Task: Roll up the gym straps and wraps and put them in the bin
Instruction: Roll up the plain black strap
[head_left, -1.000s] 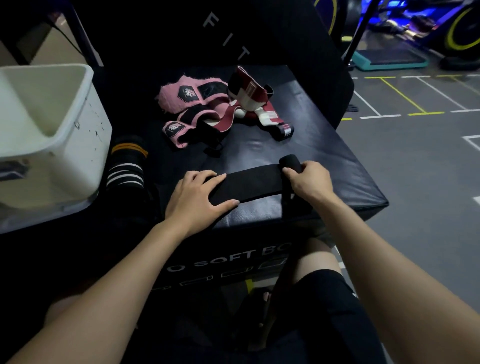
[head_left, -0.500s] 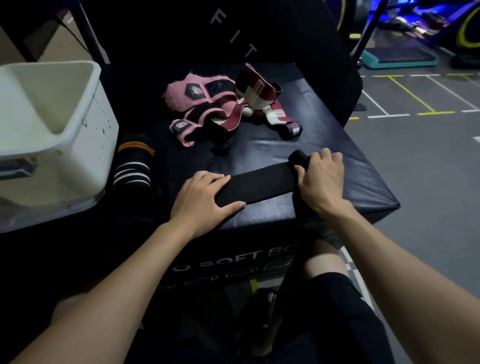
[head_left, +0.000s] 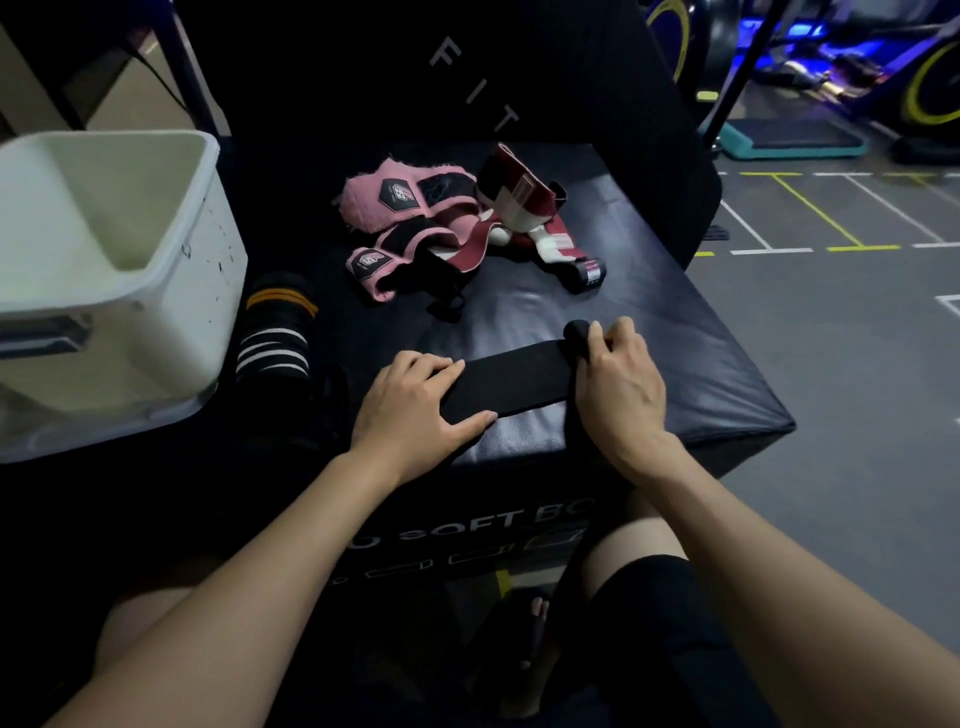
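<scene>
On the soft box (head_left: 649, 332), the black strap (head_left: 511, 382) lies flat at 6 o'clock. The left hand (head_left: 415, 410) presses it with spread fingers; the right hand (head_left: 618, 384) curls its grip round the rolled end. The white bin (head_left: 171, 270) sits at 9 o'clock.

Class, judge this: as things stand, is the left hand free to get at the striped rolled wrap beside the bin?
Probably yes. The striped rolled wrap lies uncovered just left of the left hand, but that hand is pressing the black strap flat and must let go first.

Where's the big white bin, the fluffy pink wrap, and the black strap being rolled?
Big white plastic bin (head_left: 210, 218): head view, on its right rim.
Fluffy pink wrist wrap (head_left: 363, 200): head view, on its fuzzy pink end.
Flat black strap (head_left: 511, 376): head view, on its unrolled middle.
</scene>
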